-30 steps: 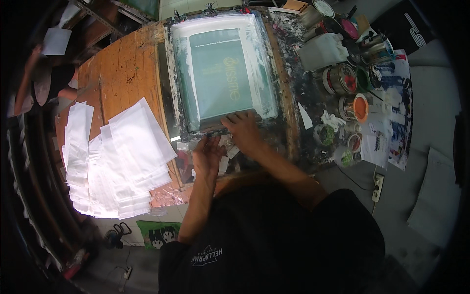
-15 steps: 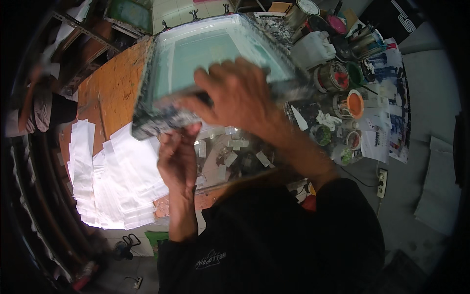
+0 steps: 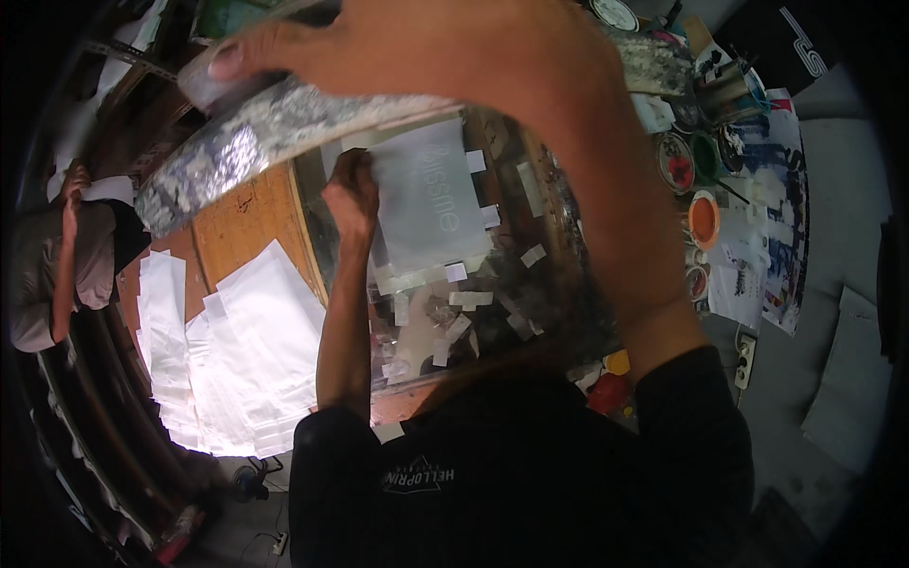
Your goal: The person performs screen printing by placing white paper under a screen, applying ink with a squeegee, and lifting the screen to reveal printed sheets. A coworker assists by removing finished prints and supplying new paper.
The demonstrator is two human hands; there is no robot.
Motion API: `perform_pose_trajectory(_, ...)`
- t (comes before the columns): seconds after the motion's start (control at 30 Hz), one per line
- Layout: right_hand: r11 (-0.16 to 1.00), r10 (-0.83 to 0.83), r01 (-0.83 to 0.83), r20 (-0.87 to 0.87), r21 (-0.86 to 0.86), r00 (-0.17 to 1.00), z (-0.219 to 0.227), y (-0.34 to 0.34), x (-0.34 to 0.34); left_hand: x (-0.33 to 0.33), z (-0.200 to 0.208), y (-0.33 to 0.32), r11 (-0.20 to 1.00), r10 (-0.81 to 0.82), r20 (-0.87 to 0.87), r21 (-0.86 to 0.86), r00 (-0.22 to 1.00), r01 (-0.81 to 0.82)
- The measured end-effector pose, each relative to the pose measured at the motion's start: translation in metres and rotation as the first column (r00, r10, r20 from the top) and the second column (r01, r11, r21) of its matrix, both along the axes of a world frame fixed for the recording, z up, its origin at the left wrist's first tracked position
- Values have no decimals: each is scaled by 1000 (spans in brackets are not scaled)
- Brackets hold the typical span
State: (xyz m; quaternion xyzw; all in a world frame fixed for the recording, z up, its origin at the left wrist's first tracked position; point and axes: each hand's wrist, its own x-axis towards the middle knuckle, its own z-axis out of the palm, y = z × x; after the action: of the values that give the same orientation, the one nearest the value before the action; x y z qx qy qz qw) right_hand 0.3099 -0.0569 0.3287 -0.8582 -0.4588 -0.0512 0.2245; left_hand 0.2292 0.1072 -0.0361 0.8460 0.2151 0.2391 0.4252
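Observation:
My right hand (image 3: 473,47) looms large at the top, its thumb lying over the near edge of a raised screen-printing frame (image 3: 256,142); its other fingers are out of sight. The frame's edge is crusted with grey and white ink, and it tilts up above the table. Below it, a white sheet (image 3: 421,204) with pale lettering lies on the dark printing board (image 3: 511,355). At the sheet's left edge my left hand (image 3: 352,194) has its fingers bent and closed on it. Small pieces of light tape (image 3: 471,298) sit around the sheet.
Overlapping white sheets (image 3: 251,350) are spread on the wooden table (image 3: 251,222) to the left. Ink cans, including an orange one (image 3: 703,220), crowd the right side beside stained papers (image 3: 781,218). Another person (image 3: 76,256) stands at the far left. A power strip (image 3: 745,362) is at right.
The screen frame has swung up, lifted by my right hand, which rose toward the camera. The sheet beneath is now exposed. My left hand moved from the frame's near edge forward to the sheet.

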Motion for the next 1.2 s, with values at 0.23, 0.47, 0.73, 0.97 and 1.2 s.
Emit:
perform_pose_trajectory(0.23,999,-10,5,104,48,995,1,24,16,-185,9,195,845,501,-10,-211,866,-491)
perform_pose_trajectory(0.47,988,-146,147,20,-40,989,13,30,-3,-331,-27,49,667,391,-363,745,846,11)
perform_pose_trajectory(0.73,997,-23,25,21,-69,1000,-1,30,10,-121,-26,-99,851,-56,-299,484,953,202)
perform_pose_trajectory(0.97,983,164,-144,-185,114,969,-12,12,26,-103,-30,-124,862,-158,-290,425,944,275)
perform_pose_trajectory(1.2,941,190,-194,40,277,981,-13,-18,17,-129,-16,-141,843,-152,-380,431,912,320)
